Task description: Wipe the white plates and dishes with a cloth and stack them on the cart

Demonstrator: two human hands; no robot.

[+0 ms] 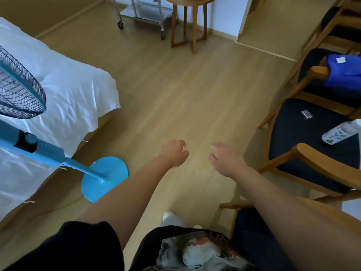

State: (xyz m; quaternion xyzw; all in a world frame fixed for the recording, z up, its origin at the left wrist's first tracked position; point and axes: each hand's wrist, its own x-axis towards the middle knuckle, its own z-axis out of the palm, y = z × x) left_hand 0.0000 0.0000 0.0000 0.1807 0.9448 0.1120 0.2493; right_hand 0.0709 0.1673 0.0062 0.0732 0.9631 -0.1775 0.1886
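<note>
**Both hands empty above the floor; cart at the far wall**

The person stood on a wood-look floor [166,90]. At the far left, a bed [64,90] with white sheets ran along the frame edge. A blue pedestal fan [58,155] leaned across it in view, its dark mesh guard at the left edge and its round base on the floor just beside the bed corner.

Top left of centre, a metal cart [142,14] on castors stood against the far wall, only its lower shelf and legs in view. Just right of it stood a round wooden bench [188,20], cut off at the top edge; a white object showed on its top, too little visible to identify. No plates or cloth could be made out.

At centre, both bare forearms were extended forward above the floor. The left hand [173,153] hung with fingers loosely curled, holding nothing. The right hand [226,159], near it but apart, was likewise relaxed and empty, fingers bent downward.

At the right, wooden armchairs with dark cushions stood in a row. The nearer chair [304,145] carried a clear plastic bottle [340,133] lying on its side and a small silvery item. The farther chair [316,75] held a blue bag [345,73].
</note>
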